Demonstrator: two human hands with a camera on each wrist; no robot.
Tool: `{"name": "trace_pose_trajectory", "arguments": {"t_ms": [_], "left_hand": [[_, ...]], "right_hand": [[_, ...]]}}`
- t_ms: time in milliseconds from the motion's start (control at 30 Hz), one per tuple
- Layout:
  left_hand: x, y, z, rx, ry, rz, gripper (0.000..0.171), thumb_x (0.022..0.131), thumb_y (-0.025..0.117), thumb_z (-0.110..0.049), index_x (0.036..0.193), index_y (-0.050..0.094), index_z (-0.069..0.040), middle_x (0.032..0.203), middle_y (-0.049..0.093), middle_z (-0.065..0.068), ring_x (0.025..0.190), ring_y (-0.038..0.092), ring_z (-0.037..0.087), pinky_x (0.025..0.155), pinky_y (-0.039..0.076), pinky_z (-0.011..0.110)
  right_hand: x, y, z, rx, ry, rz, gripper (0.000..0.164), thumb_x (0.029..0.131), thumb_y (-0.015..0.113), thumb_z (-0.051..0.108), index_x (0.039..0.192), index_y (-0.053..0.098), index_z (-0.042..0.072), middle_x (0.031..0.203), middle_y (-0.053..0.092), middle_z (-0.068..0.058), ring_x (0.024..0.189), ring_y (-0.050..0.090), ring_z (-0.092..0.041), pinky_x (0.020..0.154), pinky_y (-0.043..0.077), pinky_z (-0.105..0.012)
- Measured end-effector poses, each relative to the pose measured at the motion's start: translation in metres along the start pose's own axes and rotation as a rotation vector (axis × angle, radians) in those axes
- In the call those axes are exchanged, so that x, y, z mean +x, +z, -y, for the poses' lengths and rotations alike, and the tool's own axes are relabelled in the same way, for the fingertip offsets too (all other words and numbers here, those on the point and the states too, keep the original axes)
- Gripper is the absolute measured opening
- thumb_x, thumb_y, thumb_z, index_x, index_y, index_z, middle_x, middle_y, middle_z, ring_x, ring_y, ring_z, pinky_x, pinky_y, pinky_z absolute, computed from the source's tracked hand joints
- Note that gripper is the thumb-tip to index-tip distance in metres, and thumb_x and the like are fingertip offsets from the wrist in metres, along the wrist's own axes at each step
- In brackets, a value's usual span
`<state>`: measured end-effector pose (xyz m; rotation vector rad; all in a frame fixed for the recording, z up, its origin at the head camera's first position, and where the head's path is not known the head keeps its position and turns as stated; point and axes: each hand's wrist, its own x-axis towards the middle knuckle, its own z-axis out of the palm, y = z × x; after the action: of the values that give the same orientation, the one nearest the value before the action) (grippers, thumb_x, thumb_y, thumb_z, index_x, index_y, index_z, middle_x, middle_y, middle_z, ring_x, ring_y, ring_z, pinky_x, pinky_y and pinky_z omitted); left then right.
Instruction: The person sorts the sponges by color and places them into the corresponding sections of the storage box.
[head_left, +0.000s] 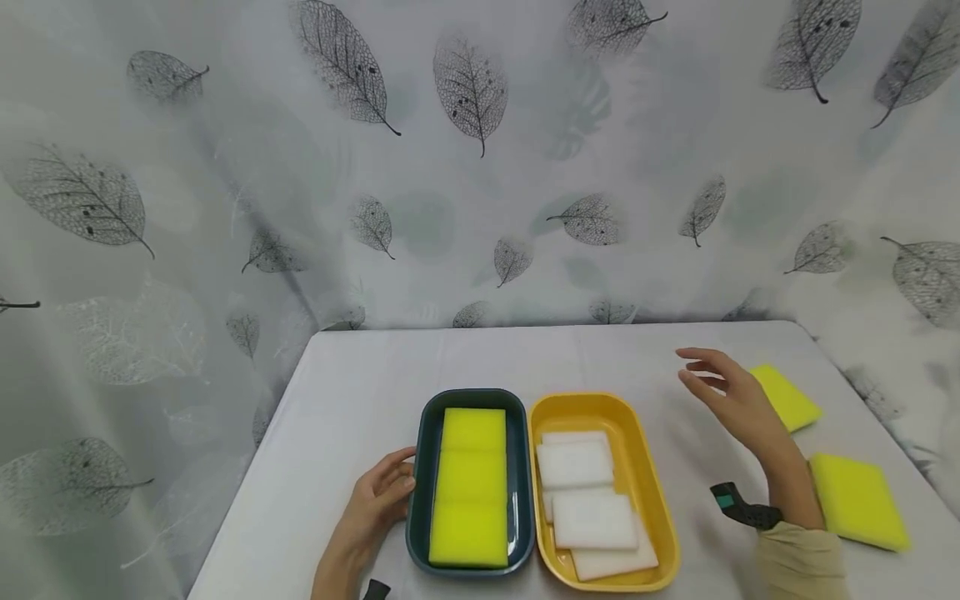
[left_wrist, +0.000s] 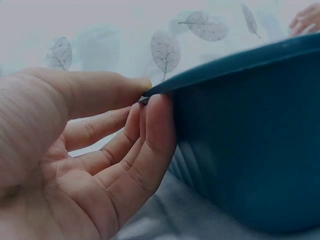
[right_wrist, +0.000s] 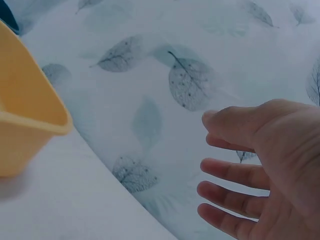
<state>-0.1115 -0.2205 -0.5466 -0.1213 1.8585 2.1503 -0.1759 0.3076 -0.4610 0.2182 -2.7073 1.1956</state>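
Note:
My left hand (head_left: pixel 372 498) pinches the left rim of a dark teal tray (left_wrist: pixel 240 135), thumb on top and fingertips beneath. Three yellow sponges (head_left: pixel 471 477) lie in a row inside that tray. Above the table's right side, my right hand (head_left: pixel 737 408) is raised with loosely bent, spread fingers and nothing in it. Just behind that hand lies one yellow sponge (head_left: pixel 783 397); another yellow sponge (head_left: pixel 858 502) lies nearer, beside the right forearm. In the right wrist view, the fingers (right_wrist: pixel 235 172) are apart from everything.
A yellow tray (head_left: pixel 651 500) stands right beside the teal one, holding several white sponge pads (head_left: pixel 594 521), some overlapping. The white table (head_left: pixel 337 400) ends at a leaf-patterned curtain (head_left: pixel 465 208) behind and along both sides.

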Motion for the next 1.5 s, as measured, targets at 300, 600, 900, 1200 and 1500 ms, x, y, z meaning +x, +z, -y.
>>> {"name": "trace_pose_trajectory", "arguments": {"t_ms": [300, 600, 900, 1200, 1500], "left_hand": [[-0.002, -0.002, 0.001, 0.029, 0.001, -0.019, 0.053, 0.099, 0.067, -0.014, 0.15, 0.051, -0.01, 0.117, 0.064, 0.009, 0.092, 0.067, 0.016, 0.075, 0.062, 0.032], [-0.004, -0.004, 0.004, -0.001, -0.022, 0.068, 0.057, 0.102, 0.063, -0.012, 0.155, 0.042, -0.008, 0.111, 0.064, 0.004, 0.078, 0.062, 0.011, 0.061, 0.06, 0.027], [-0.002, -0.005, 0.0, 0.015, 0.012, 0.065, 0.056, 0.102, 0.062, -0.013, 0.154, 0.043, -0.008, 0.11, 0.063, 0.004, 0.073, 0.06, 0.009, 0.056, 0.058, 0.026], [0.004, -0.001, -0.006, 0.004, 0.048, 0.049, 0.055, 0.101, 0.064, -0.011, 0.153, 0.045, -0.008, 0.109, 0.065, 0.005, 0.07, 0.061, 0.01, 0.055, 0.058, 0.026], [-0.002, 0.0, -0.003, 0.015, 0.008, 0.04, 0.057, 0.101, 0.065, -0.014, 0.153, 0.044, -0.008, 0.11, 0.064, 0.005, 0.073, 0.061, 0.01, 0.057, 0.057, 0.025]], "right_hand": [[-0.004, -0.023, -0.045, -0.076, 0.175, -0.073, 0.057, 0.109, 0.051, 0.038, 0.153, 0.045, 0.002, 0.156, 0.043, -0.031, 0.134, 0.045, -0.05, 0.111, 0.048, -0.023], [-0.029, -0.044, -0.098, -0.29, 0.284, -0.094, 0.064, 0.111, 0.042, 0.037, 0.151, 0.036, -0.013, 0.148, 0.032, -0.049, 0.132, 0.028, -0.071, 0.103, 0.026, -0.083], [-0.028, -0.038, -0.119, -0.373, 0.331, -0.029, 0.07, 0.109, 0.048, 0.038, 0.147, 0.033, -0.019, 0.143, 0.03, -0.052, 0.126, 0.027, -0.073, 0.104, 0.027, -0.081], [-0.023, -0.04, -0.11, -0.355, 0.359, -0.056, 0.074, 0.102, 0.057, 0.027, 0.156, 0.026, -0.012, 0.15, 0.025, -0.049, 0.128, 0.023, -0.074, 0.102, 0.028, -0.081], [-0.025, -0.034, -0.111, -0.326, 0.328, -0.081, 0.078, 0.094, 0.063, 0.017, 0.156, 0.024, -0.013, 0.146, 0.025, -0.052, 0.123, 0.026, -0.074, 0.099, 0.03, -0.081]]}}
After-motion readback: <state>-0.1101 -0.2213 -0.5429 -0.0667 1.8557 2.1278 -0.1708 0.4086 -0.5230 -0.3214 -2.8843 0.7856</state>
